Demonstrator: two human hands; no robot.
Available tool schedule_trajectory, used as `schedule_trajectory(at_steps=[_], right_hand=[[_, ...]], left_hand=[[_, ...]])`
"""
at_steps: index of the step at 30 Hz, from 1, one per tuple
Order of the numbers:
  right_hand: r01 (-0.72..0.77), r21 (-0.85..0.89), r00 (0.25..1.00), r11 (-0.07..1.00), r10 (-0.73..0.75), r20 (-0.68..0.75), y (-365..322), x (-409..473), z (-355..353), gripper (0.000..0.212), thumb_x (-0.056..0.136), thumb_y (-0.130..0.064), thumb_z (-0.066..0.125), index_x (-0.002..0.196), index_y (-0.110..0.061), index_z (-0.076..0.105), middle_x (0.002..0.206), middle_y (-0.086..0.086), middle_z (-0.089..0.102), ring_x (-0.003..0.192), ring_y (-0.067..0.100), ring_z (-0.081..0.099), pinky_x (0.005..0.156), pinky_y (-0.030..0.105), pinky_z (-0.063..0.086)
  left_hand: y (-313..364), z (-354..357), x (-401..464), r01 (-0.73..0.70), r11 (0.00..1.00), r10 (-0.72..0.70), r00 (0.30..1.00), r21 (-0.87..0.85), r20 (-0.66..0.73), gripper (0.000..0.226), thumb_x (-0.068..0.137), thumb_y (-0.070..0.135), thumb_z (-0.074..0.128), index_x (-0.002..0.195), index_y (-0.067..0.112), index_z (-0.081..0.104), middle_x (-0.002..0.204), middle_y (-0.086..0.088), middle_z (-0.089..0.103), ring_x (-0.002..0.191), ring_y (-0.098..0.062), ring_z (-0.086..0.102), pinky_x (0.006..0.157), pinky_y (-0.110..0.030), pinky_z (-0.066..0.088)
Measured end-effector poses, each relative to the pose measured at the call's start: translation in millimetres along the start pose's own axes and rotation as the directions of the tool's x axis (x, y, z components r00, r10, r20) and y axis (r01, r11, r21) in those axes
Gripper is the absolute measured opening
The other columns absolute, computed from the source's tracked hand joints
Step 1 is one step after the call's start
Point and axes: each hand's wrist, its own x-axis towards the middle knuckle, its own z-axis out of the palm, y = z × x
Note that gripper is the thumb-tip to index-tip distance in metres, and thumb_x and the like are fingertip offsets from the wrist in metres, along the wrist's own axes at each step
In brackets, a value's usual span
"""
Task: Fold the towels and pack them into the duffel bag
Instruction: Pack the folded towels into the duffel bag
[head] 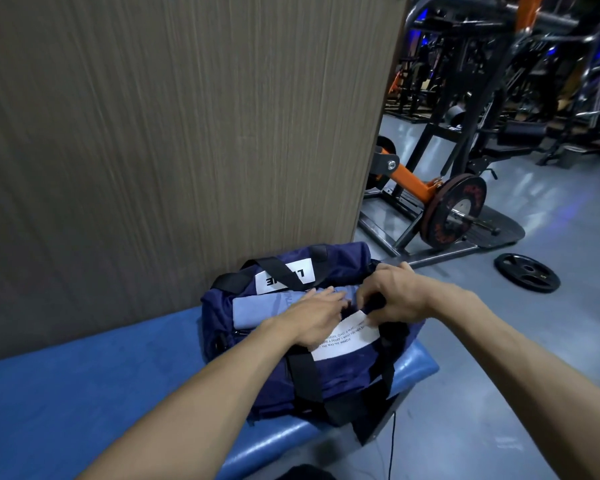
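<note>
A navy duffel bag (326, 372) with black straps and white printed patches sits at the right end of the blue padded bench (84, 393), its back against a wood-grain wall panel (187, 116). A folded light-blue towel (257, 306) lies in its open top, toward the bag's left side. The left grip (317, 315) rests flat on the towel's right part, fingers straight. The right grip (392, 292) sits just beside it over the opening, fingers curled and pinching the bag's dark edge.
</note>
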Motion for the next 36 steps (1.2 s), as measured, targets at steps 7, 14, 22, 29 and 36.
schedule_trajectory(at_steps=[7, 14, 22, 29, 36], right_hand=[[0.031, 0.171, 0.995, 0.985, -0.014, -0.101, 8.6, -2.6, -11.6, 0.031, 0.074, -0.014, 0.066, 0.072, -0.042, 0.050, 0.085, -0.019, 0.059, 0.088, 0.007, 0.051, 0.082, 0.037, 0.035], [-0.170, -0.156, 0.985, 0.973, 0.173, 0.006, -38.1, 20.5, -26.5, 0.024, 0.085, -0.013, 0.048, 0.091, -0.030, 0.063, 0.098, -0.006, 0.065, 0.097, 0.022, 0.057, 0.091, 0.035, 0.040], [0.055, 0.070, 0.980, 0.996, -0.067, 0.188, -131.1, 88.3, 24.3, 0.048, 0.105, -0.028, 0.037, 0.151, -0.038, 0.039, 0.154, 0.005, 0.037, 0.140, 0.031, 0.041, 0.115, 0.044, 0.033], [0.099, 0.107, 0.983, 0.989, -0.114, 0.145, -114.6, 83.2, 36.2, 0.048, 0.102, -0.028, 0.043, 0.147, -0.043, 0.046, 0.155, -0.002, 0.036, 0.139, 0.029, 0.042, 0.117, 0.041, 0.031], [0.102, -0.005, 0.980, 0.995, -0.099, 0.173, -112.9, 86.0, 44.4, 0.054, 0.103, -0.030, 0.035, 0.152, -0.050, 0.030, 0.164, -0.008, 0.022, 0.138, 0.031, 0.032, 0.117, 0.050, 0.029]], left_hand=[[-13.5, -28.2, -62.7, -0.036, 0.989, 0.000, 0.970, -0.143, -0.243, 0.052, 0.106, 0.048, 0.031, 0.073, 0.011, 0.045, 0.073, -0.005, 0.052, 0.078, -0.020, 0.049, 0.079, -0.047, 0.045], [-58.6, -31.1, -131.4, 0.123, 0.988, -0.113, 0.989, 0.093, -0.099, 0.023, 0.101, 0.049, 0.048, 0.090, 0.029, 0.051, 0.085, 0.012, 0.060, 0.078, -0.013, 0.053, 0.076, -0.043, 0.051], [-55.4, -50.4, -150.8, 0.243, 0.959, -0.242, 0.970, 0.147, -0.026, 0.033, 0.105, 0.052, 0.037, 0.090, 0.027, 0.053, 0.072, 0.009, 0.053, 0.070, -0.015, 0.049, 0.073, -0.036, 0.037], [-51.5, -57.5, -152.6, 0.327, 0.772, -0.460, 0.879, 0.545, 0.124, 0.061, 0.101, 0.065, 0.024, 0.112, 0.021, 0.065, 0.103, -0.003, 0.063, 0.117, -0.023, 0.040, 0.098, -0.042, 0.024], [-32.0, -70.9, -154.2, 0.338, 0.607, -0.346, 0.927, 0.719, -0.143, 0.067, 0.102, 0.064, 0.024, 0.124, 0.012, 0.061, 0.127, -0.006, 0.060, 0.133, -0.034, 0.031, 0.113, -0.051, 0.020]])
